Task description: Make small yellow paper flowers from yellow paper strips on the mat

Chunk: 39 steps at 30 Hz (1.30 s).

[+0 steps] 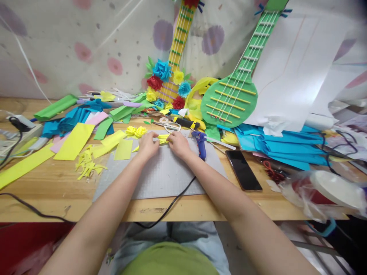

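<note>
Both hands are at the far part of a grey cutting mat (160, 179). Between them stretches a narrow piece of folded yellow paper (163, 139). My left hand (148, 144) has its fingers closed on the left end of it. At the right end, my right hand (178, 144) pinches the same paper. Yellow paper flowers (136, 131) lie just beyond my left hand, and a yellow paper square (123, 149) rests to its left. White-handled scissors (172, 127) lie behind the hands. Close to my right hand is a blue glue gun (200, 145).
A green paper guitar (229, 101) and a yellow one with flowers (169, 88) lean at the back. Yellow strips (73, 141) and scraps (88, 162) lie left. A phone (243, 170) and blue paper (281, 145) lie right. A black cable (169, 208) crosses the front edge.
</note>
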Each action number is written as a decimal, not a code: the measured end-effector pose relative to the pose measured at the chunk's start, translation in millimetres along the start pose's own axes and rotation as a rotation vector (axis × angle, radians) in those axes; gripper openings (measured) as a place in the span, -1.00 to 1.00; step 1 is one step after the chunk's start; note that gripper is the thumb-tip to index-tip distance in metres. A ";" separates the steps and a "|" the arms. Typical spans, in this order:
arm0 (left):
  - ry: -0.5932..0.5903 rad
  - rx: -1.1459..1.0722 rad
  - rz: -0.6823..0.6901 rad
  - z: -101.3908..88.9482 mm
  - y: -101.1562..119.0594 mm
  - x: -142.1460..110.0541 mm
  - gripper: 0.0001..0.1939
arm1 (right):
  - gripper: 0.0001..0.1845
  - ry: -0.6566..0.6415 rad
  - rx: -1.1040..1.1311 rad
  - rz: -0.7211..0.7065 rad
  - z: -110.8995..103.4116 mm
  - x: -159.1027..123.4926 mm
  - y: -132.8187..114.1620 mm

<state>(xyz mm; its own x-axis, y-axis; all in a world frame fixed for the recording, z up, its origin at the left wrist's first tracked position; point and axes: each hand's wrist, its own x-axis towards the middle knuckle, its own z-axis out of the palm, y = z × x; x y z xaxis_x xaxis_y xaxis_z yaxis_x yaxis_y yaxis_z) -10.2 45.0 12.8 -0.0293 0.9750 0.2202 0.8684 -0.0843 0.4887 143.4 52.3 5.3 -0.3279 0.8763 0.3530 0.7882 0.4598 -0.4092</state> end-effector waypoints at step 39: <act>-0.217 -1.063 -0.439 5.0 19.3 -46.0 -0.74 | -0.60 0.076 1.360 0.719 -6.7 -32.9 -9.8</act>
<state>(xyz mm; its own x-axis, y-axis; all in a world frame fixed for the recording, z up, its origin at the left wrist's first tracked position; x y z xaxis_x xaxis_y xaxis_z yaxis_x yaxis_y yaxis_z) 10.4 -0.5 7.8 -0.0491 0.9691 -0.2417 -0.0496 0.2393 0.9697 149.9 17.9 3.3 -0.0390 0.9735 -0.2252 -0.3067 -0.2262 -0.9246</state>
